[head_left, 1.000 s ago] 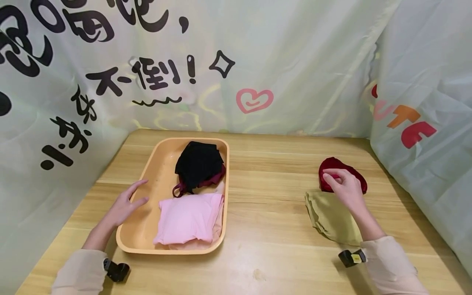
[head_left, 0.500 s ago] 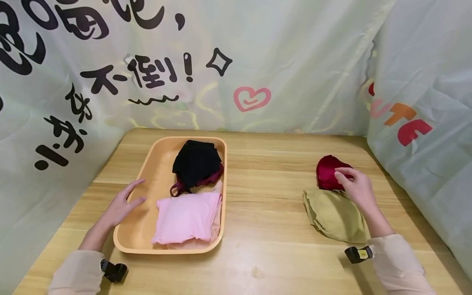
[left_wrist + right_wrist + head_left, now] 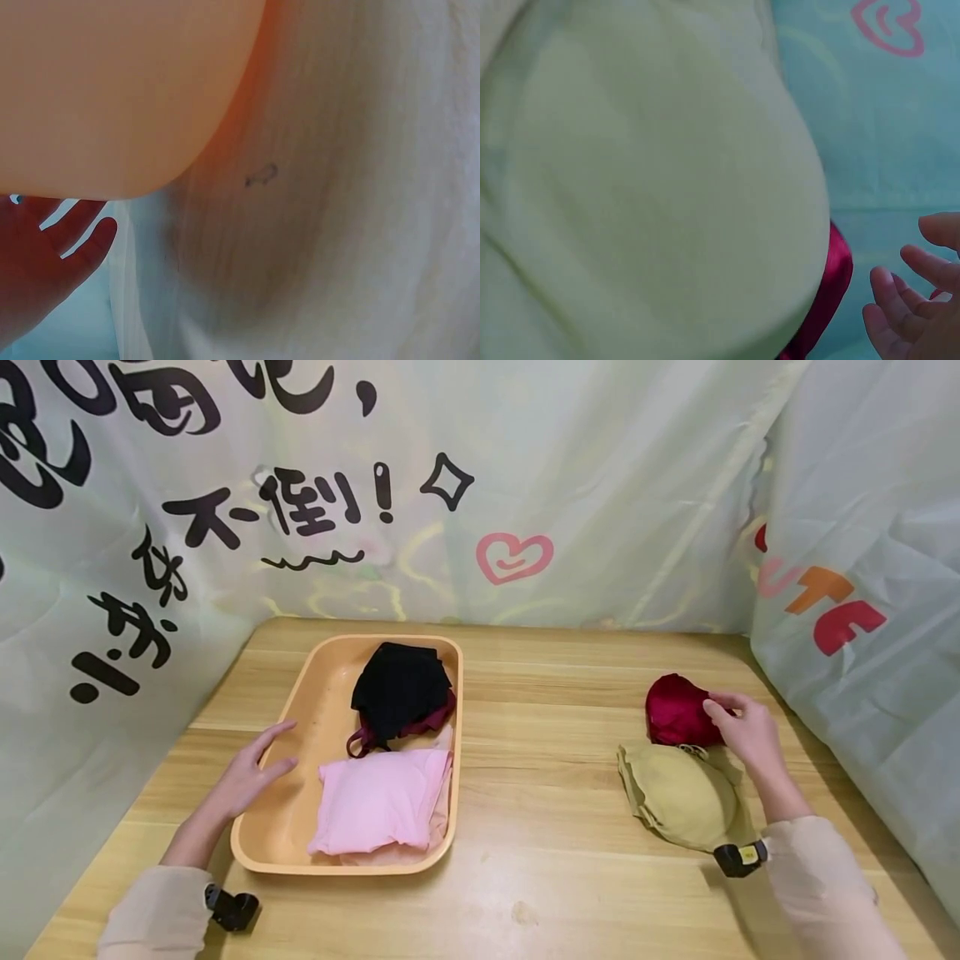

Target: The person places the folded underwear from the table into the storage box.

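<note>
My left hand (image 3: 251, 778) reaches over the left rim of a peach plastic tray (image 3: 300, 693), fingers spread and holding nothing. In the left wrist view, the tray's wall (image 3: 112, 90) hides the fingertips of that hand (image 3: 37, 255). On the right, a dark red satin bra (image 3: 675, 710) lies folded to a compact shape. My right hand (image 3: 750, 731) is at its right edge, thumb and forefinger close together there; the right wrist view shows loosely bent fingers (image 3: 922, 274) apart from the red fabric (image 3: 829, 292). An olive green bra (image 3: 678, 797) lies folded just nearer, below the right hand.
Inside the tray lie a folded black bra (image 3: 401, 689) over a maroon one (image 3: 431, 718), and a folded pink bra (image 3: 378, 797) over paler fabric. The wooden table (image 3: 540, 827) is bordered by a printed curtain (image 3: 600, 510) behind and at both sides.
The right part of the red bra has been folded over to the left. My right hand has drawn back to its right edge, uncovering more of the green bra. The left hand stays put.
</note>
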{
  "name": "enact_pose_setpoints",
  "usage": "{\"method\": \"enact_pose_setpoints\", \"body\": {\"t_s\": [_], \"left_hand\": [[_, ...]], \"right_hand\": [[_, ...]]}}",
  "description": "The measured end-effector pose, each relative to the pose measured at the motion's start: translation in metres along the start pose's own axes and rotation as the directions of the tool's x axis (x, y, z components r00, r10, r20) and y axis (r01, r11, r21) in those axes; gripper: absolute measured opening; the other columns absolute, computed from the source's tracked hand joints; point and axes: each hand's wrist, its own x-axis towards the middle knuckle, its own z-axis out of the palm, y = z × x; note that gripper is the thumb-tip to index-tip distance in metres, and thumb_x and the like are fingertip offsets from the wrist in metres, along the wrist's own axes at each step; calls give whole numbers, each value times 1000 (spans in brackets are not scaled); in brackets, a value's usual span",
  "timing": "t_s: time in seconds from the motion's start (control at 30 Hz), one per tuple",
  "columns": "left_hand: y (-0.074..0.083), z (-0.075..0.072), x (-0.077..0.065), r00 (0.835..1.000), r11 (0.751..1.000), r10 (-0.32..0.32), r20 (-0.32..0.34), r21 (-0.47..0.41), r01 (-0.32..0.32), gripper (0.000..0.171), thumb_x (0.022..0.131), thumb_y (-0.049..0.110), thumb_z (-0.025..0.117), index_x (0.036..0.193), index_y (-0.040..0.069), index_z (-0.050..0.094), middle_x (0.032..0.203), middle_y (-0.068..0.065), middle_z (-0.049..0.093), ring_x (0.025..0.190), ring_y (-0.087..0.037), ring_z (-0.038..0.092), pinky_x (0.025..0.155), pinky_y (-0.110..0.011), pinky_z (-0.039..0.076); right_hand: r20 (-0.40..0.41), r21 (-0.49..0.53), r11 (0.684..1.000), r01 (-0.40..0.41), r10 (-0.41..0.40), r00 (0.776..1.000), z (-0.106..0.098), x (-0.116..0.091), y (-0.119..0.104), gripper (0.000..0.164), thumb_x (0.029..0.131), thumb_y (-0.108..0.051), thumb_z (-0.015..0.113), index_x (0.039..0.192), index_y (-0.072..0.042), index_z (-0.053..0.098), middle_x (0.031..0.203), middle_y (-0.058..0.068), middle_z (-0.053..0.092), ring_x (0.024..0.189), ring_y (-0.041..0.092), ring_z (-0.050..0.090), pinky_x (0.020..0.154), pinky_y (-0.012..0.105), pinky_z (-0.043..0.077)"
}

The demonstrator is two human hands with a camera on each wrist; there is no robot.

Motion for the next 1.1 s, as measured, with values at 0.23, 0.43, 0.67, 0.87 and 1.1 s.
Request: {"method": "enact_pose_setpoints", "body": {"t_s": [0.23, 0.43, 0.67, 0.87, 1.1], "left_hand": [[1, 0, 1, 1000, 1000, -2, -3, 12, 2, 57, 88, 14, 58, 137, -2, 33, 139, -33, 28, 128, -49, 23, 98, -63, 23], [0, -1, 2, 1000, 1000, 5, -8, 29, -4, 58, 87, 13, 58, 137, -1, 34, 139, -33, 28, 127, -50, 23, 98, -63, 23], [1, -1, 2, 1000, 1000, -4, 2, 28, 4, 58, 88, 13, 58, 138, -1, 33, 140, -33, 27, 128, -50, 22, 99, -63, 21], [1, -1, 1, 1000, 1000, -19, 14, 15, 19, 59, 88, 14, 57, 138, -1, 32, 141, -33, 25, 129, -50, 19, 100, -64, 20], [1, 0, 1, 1000, 1000, -13, 2, 15, 13, 58, 87, 13, 58, 138, -2, 33, 140, -33, 26, 129, -50, 20, 99, -64, 21]], "right_hand": [[97, 13, 993, -116, 114, 989, -4, 16, 13, 58, 95, -31, 39, 132, 13, 32, 126, 41, 36, 113, 53, 38, 87, 56, 36], [215, -52, 990, -135, 143, 966, -6, 29, 24, 74, 95, -40, 36, 136, 18, 14, 129, 47, 22, 119, 57, 23, 96, 62, 26], [416, -62, 984, -168, 178, 892, -3, 41, 30, 92, 92, -51, 34, 136, 16, -10, 137, 44, -5, 126, 57, 1, 101, 64, 13], [511, -76, 975, -207, 216, 832, 0, 50, 39, 98, 91, -51, 40, 135, 14, -19, 136, 43, -14, 126, 57, -6, 101, 65, 11], [520, -37, 966, -256, 237, 821, 5, 57, 53, 120, 78, -65, 51, 135, 11, -21, 138, 41, -15, 127, 55, -7, 101, 65, 12]]}}
